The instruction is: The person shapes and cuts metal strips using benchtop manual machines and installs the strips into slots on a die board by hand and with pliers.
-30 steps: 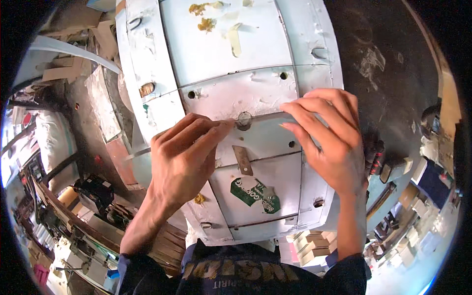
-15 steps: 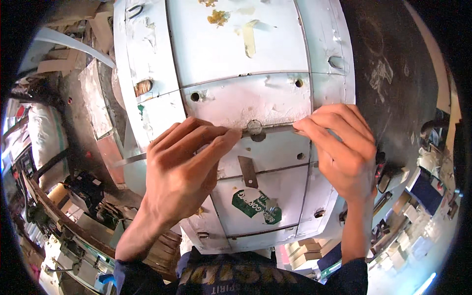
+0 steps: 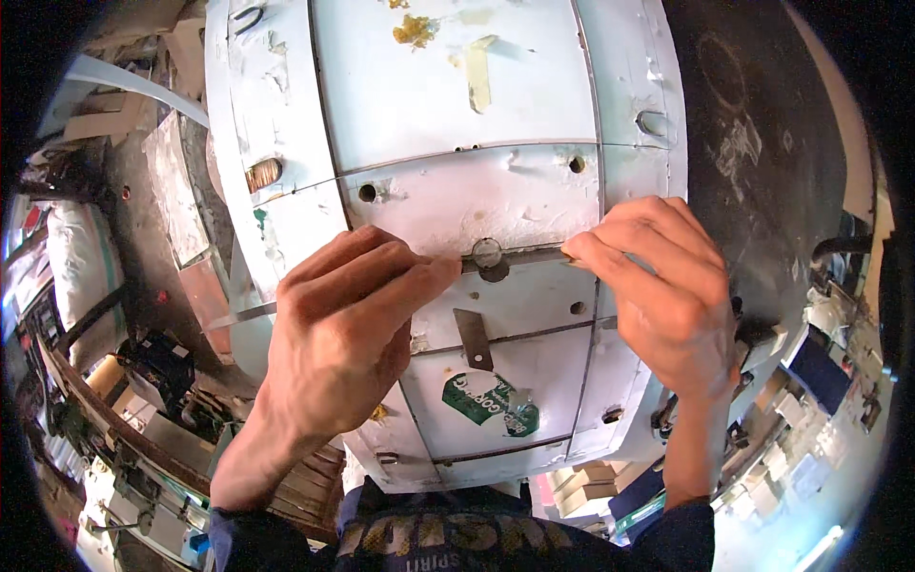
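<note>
A long thin metal strip lies across the white panelled surface. My left hand pinches it between thumb and fingers, and its end pokes out to the left behind that hand. My right hand is closed in a pinch on the strip's right part. Between the hands a clear round disc sits at the strip, just above a dark round hole. Nearer to me lies a short flat metal blade with a small hole in it.
A torn green sticker is on the near panel, and yellowed tape on the far one. Several holes pierce the panels. A dark surface is at the right. Left stand a white sack and a cluttered bench.
The panels have shifted slightly left in view. Both hands keep their pinch on the strip, with the left hand a little further left.
</note>
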Tool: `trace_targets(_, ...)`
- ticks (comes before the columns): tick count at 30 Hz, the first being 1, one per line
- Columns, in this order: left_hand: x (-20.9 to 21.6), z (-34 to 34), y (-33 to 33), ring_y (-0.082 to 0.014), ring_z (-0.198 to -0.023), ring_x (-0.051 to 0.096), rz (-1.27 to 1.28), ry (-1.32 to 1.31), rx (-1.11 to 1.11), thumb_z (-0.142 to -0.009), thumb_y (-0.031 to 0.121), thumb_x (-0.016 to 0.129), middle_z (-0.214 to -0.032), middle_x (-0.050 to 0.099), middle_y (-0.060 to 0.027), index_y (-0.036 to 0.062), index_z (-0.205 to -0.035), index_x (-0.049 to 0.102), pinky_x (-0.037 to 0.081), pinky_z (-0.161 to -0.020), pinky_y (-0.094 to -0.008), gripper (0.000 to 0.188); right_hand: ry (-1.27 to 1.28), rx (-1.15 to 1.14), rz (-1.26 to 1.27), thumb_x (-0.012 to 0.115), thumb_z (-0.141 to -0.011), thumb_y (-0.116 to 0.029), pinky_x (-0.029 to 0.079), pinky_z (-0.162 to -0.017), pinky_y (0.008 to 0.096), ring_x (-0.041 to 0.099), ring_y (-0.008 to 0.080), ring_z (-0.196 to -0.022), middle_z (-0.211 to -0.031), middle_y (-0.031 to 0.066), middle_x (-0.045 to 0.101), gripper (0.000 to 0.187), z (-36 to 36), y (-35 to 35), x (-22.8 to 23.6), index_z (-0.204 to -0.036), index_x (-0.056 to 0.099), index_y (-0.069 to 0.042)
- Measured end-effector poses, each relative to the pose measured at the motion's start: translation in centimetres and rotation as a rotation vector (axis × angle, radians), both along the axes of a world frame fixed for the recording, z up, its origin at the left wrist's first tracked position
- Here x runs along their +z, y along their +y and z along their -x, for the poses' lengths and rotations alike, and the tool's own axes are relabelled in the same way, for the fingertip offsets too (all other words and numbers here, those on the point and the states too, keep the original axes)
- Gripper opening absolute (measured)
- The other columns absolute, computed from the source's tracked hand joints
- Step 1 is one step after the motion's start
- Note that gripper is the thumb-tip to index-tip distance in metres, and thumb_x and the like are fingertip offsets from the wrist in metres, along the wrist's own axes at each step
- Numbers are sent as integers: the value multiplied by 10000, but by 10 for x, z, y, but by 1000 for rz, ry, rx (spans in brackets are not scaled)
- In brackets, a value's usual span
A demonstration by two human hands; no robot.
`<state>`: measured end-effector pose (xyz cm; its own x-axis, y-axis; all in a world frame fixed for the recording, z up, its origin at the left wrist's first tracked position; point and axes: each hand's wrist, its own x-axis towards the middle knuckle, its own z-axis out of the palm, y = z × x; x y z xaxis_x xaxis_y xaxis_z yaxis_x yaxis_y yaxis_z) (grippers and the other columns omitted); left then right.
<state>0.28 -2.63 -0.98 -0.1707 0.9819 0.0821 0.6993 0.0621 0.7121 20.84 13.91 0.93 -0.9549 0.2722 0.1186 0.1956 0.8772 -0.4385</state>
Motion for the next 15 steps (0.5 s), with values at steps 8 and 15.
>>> trace_targets(8,0,2,-4,-294,-823,665,11,-37,-50,-583,-131,670,-852,681,-126,-42,-1019,715,567,-729,-394,448,-48,-1,15,660,-619,86,511,-780,396,654,272,-882,-856,89,663,336,2,0,0,-945,717,30)
trace_targets(15,9,-5,1,-284,-808,653,38,-30,-13,-650,-129,673,-865,676,-118,-28,-1029,703,551,-731,-390,393,-36,-24,6,665,-632,67,510,-773,387,655,267,-872,-843,89,657,317,2,1,3,-942,714,21)
